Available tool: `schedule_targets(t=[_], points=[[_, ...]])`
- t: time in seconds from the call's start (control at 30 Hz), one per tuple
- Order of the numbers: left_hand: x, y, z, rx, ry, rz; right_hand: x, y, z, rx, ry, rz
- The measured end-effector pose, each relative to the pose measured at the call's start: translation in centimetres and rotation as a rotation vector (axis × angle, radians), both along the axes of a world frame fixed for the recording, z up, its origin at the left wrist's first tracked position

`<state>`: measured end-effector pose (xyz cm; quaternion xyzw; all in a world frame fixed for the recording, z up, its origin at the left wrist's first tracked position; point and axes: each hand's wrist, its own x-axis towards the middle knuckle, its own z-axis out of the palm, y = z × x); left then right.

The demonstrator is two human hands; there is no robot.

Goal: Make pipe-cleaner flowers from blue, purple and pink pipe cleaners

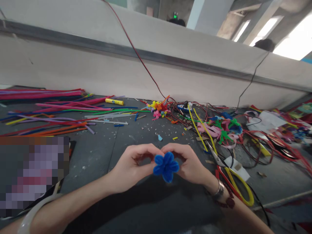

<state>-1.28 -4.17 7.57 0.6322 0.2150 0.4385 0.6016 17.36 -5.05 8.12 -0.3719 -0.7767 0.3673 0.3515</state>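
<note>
Toward six o'clock in the head view, a blue pipe-cleaner flower (pixel 167 166) is pinched by fingertips of the left hand (pixel 131 167) and right hand (pixel 192 162). Petal shaping seems underway; the next move likely wants light pressure. Scissors (pixel 219 162): four o'clock.

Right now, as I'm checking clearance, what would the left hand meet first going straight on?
Probably the blue flower, held between it and the right hand, which comes next; exact depth there is unclear.

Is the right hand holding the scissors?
No, the scissors lie on the table, while the right hand holds the blue pipe-cleaner flower.
</note>
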Motion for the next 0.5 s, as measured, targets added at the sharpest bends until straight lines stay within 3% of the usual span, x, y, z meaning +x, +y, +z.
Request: schedule_targets(t=[0.17,0.33,0.43,0.5], points=[[-0.3,0.2,0.1,0.206,0.095,0.064,-0.1,1.1,0.2,0.149,-0.030,0.109],[-0.2,0.8,1.3,0.300,0.100,0.111,-0.6,1.3,1.3,0.393,-0.117,0.085],[-1.4,0.0,1.7,0.220,0.046,0.178,0.8,3.5,1.5,0.516,-0.161,-0.027],[-2.9,-1.7,0.2,0.168,0.035,0.106,2.6,7.1,1.3,0.582,-0.197,-0.209]])
